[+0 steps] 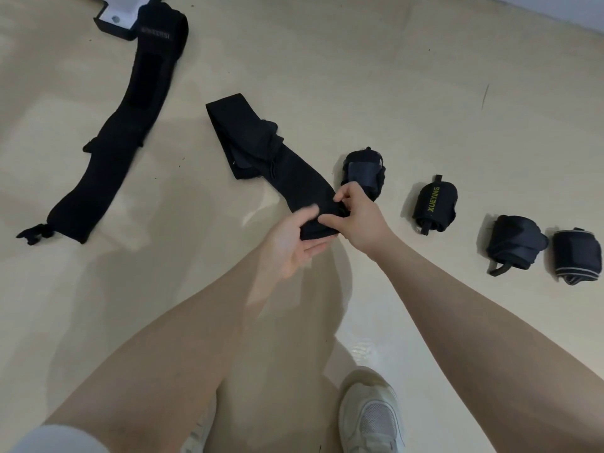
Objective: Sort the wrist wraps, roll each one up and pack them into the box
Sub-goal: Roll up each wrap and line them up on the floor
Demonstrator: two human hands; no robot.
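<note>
We're on the rolling step: both hands start the roll at the near end of the flat wrap (287, 178), mid floor. Right hand (358, 220) pinches the end w/ curled fingers; left hand (291, 246), palm up, fingers loosely curled under it. Next needs a tight, even roll. Four rolled wraps (434, 204) line the floor's right side; long wrap (114, 132) and box (114, 22) far-left corner

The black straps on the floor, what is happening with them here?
A person is rolling up wrist wraps. Both hands, the left hand and the right hand, grip the near end of an unrolled wrap and start its roll. Four rolled wraps lie in a row to the right. Another long wrap lies flat on the left, its far end beside the box. No wrap can be seen inside the box.
</note>
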